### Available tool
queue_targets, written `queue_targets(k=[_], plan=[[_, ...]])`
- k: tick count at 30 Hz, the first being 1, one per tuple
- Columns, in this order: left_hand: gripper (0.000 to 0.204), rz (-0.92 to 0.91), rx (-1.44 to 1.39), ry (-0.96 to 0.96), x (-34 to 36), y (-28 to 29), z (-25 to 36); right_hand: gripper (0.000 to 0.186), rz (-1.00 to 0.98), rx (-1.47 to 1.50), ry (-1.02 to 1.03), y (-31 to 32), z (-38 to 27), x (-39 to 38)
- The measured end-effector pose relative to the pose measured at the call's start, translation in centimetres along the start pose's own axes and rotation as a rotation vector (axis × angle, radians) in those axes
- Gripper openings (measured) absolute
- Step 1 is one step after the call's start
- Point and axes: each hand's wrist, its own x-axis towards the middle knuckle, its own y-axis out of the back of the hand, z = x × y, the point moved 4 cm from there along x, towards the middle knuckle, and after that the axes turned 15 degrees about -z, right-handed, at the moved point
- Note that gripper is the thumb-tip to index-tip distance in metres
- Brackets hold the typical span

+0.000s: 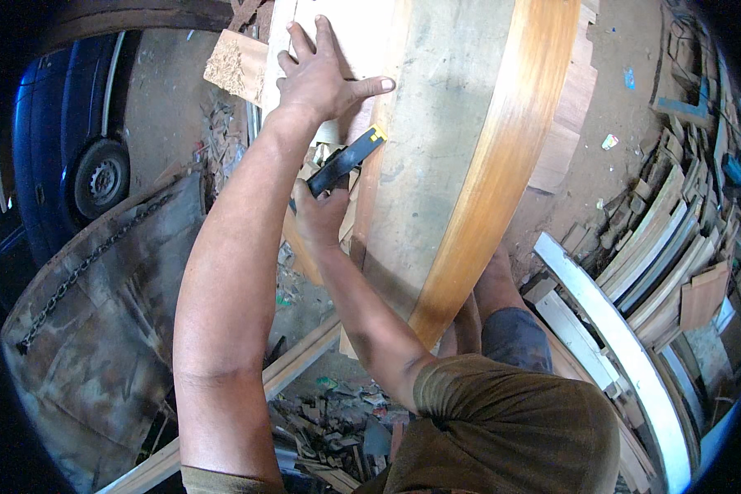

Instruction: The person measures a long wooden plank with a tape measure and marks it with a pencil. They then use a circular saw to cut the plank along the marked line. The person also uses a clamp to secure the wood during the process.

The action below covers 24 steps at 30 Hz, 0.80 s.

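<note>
My left hand (325, 78) lies spread on a white panel (362, 29), its thumb reaching over the panel's wood-coloured edge. Just below it, my right hand (323, 216) is wrapped round a black nail gun (346, 160) with a yellow-edged end. The tool slants up and to the right, its end close to a narrow wooden edge strip (369, 185). Part of its body is hidden behind my fingers. To the right runs a long, glossy varnished wood strip (502, 156), with a greyish surface (440, 148) between the two strips.
A blue vehicle (53, 148) stands at the far left, near a dark sheet with a chain (82, 272). Curved wood pieces and a white curved board (626, 346) are piled at the right. Scraps (346, 420) litter the floor below; a wooden beam (300, 362) crosses there.
</note>
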Motion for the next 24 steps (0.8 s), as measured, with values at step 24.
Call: queue_targets(k=[24], plan=[[0.148,0.016,0.029,0.017,-0.3,-0.4,-0.6,0.03,0.033,0.111,-0.174,0.4,-2.4,-1.1]])
